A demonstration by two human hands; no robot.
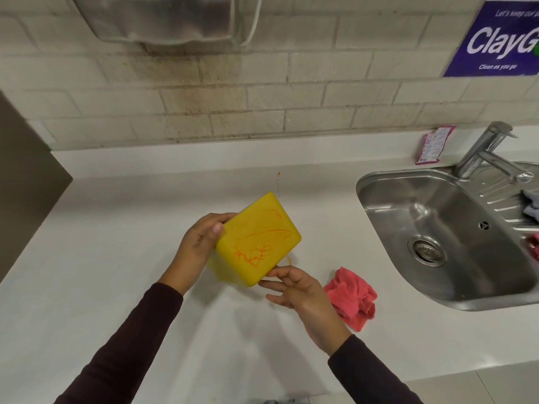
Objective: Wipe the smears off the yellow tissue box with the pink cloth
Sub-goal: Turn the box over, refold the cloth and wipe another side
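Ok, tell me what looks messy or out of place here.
Orange smears streak the tilted face of the yellow box, held in the left hand. An orange streak and a spot mark the counter. The pink cloth lies crumpled, unused. The wall is stained dark.

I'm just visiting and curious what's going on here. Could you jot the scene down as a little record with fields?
setting: white counter beside a steel sink
left hand: grips the yellow tissue box, tilted above the counter
right hand: open, fingertips at the box's lower edge
smears: orange streaks across the box's upturned face
pink cloth: crumpled on the counter, right of the hands, untouched
wiping: not yet begun
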